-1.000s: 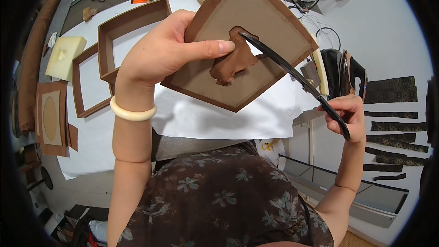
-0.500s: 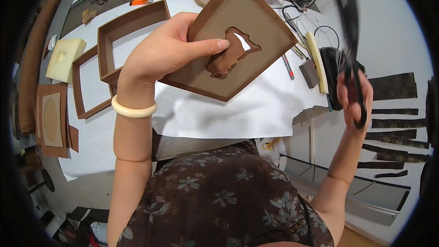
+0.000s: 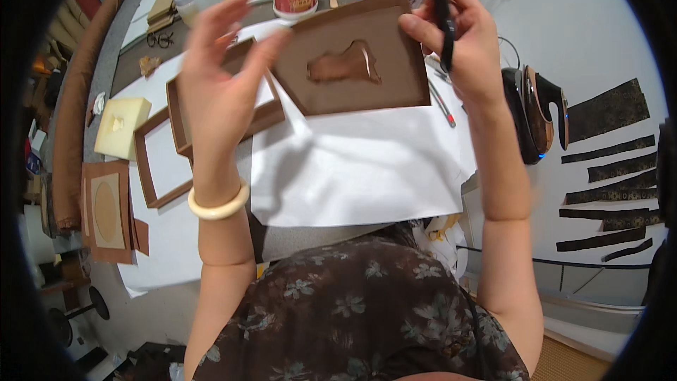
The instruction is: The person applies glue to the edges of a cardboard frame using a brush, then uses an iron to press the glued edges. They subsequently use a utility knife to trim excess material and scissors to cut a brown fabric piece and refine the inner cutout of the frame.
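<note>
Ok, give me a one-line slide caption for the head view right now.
Left hand and right hand, gripping a slim black tool, hold a brown cardboard tray with a shaped cutout above white paper.
</note>
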